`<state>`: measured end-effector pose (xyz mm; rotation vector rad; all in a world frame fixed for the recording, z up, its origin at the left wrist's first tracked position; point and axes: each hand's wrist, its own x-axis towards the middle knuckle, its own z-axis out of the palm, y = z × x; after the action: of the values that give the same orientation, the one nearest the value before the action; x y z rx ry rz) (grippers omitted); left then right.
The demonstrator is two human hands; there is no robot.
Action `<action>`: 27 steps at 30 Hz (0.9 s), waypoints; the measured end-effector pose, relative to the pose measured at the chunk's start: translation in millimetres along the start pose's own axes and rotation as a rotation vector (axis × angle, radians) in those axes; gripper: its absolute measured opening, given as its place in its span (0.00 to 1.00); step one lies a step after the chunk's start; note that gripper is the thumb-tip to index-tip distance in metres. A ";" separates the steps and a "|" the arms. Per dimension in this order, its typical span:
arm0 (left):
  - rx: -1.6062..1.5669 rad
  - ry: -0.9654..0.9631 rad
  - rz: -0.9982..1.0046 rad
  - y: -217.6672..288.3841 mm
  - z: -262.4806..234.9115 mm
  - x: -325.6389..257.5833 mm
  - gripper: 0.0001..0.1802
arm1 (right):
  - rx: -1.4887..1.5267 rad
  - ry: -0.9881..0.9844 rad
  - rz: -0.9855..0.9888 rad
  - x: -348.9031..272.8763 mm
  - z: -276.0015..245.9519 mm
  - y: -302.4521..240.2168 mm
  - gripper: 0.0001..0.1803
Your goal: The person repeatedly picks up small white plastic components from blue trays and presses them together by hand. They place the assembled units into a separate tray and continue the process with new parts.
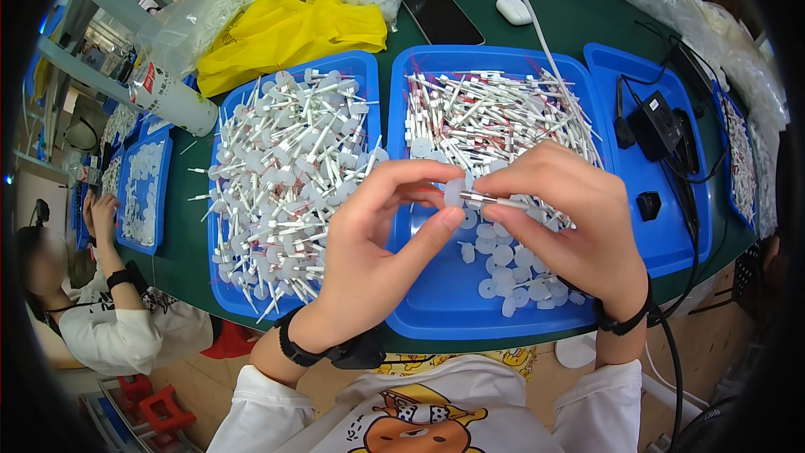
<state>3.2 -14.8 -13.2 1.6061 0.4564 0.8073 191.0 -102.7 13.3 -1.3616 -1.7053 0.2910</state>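
Over the middle blue tray (453, 323), my two hands meet. My left hand (356, 243) pinches a small translucent white disc (454, 191) between thumb and fingertips. From the other side, my right hand (579, 222) grips a thin white stick-shaped part (503, 201) with a metallic end, which touches the disc or passes into it; the fingers hide the exact joint. Behind my hands, loose white sticks with fine red wires (495, 109) fill the tray's far half. Several loose discs (511, 273) lie in its near half, partly covered by my right hand.
Sticks joined with discs (293, 151) heap up in the left blue tray (220, 285). A right blue tray (671, 247) holds a black adapter (656, 124) and cables. Beyond are a yellow bag (289, 33), a phone (443, 17) and a white case (514, 11). Another person (117, 327) works at left.
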 end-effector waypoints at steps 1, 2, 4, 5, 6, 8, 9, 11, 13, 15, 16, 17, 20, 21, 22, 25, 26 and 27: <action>-0.010 0.012 0.003 -0.2 0.2 -0.2 0.19 | -0.017 0.005 0.006 -1.4 -1.0 1.0 0.14; -0.027 0.017 0.008 0.4 0.6 -0.3 0.19 | -0.033 0.010 0.012 -2.1 -1.4 1.7 0.14; -0.062 0.025 0.015 1.6 2.0 -0.2 0.19 | -0.041 0.028 -0.037 -2.6 -0.7 2.2 0.13; -0.064 0.029 0.017 1.7 2.1 -0.3 0.19 | -0.045 0.037 -0.061 -2.5 -0.4 2.1 0.13; -0.066 0.034 0.018 1.3 1.6 -0.5 0.19 | -0.077 0.040 -0.076 -2.2 0.8 1.0 0.12; -0.049 0.049 0.061 0.1 0.3 -0.7 0.18 | -0.139 0.046 -0.108 -1.6 3.7 -2.9 0.11; -0.031 0.059 0.101 -1.2 -0.4 -0.7 0.18 | -0.127 0.055 -0.102 -2.1 4.9 -3.3 0.11; -0.006 0.065 0.159 -2.3 -1.6 -1.1 0.18 | -0.103 0.073 -0.090 -3.4 6.6 -3.3 0.10; 0.007 0.060 0.193 -2.6 -3.4 -2.5 0.18 | -0.055 0.054 -0.051 -3.7 5.8 -5.3 0.10; 0.038 0.051 0.202 -1.1 -4.4 -3.1 0.18 | -0.016 0.036 -0.011 -4.4 4.4 -7.3 0.09; 0.054 0.047 0.206 0.0 -4.8 -3.2 0.18 | -0.002 0.028 0.010 -5.1 3.8 -8.1 0.09; 0.097 0.034 0.214 1.3 -5.4 -2.8 0.18 | 0.013 0.020 0.031 -5.6 3.3 -8.9 0.08; 0.172 0.002 0.218 3.8 -5.8 -1.5 0.17 | 0.055 -0.001 0.080 -7.3 1.6 -10.3 0.07; 0.162 0.002 0.209 3.8 -5.4 -1.5 0.17 | 0.096 0.000 0.091 -8.3 2.4 -9.8 0.07; 0.152 0.001 0.200 3.9 -5.1 -1.6 0.17 | 0.138 0.001 0.101 -9.5 3.6 -8.8 0.06; 0.111 -0.030 0.129 5.7 -6.2 -3.0 0.16 | 0.198 -0.011 0.129 -11.2 4.3 -7.8 0.06; 0.122 -0.041 0.129 5.7 -6.6 -3.1 0.16 | 0.207 -0.017 0.138 -11.7 4.2 -7.6 0.05; 0.133 -0.052 0.131 5.7 -7.2 -2.8 0.17 | 0.210 -0.018 0.141 -11.8 4.2 -7.6 0.05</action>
<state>-4.8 -12.9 -8.1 1.7910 0.3768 0.8453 182.6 -114.3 10.2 -1.3267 -1.5480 0.5484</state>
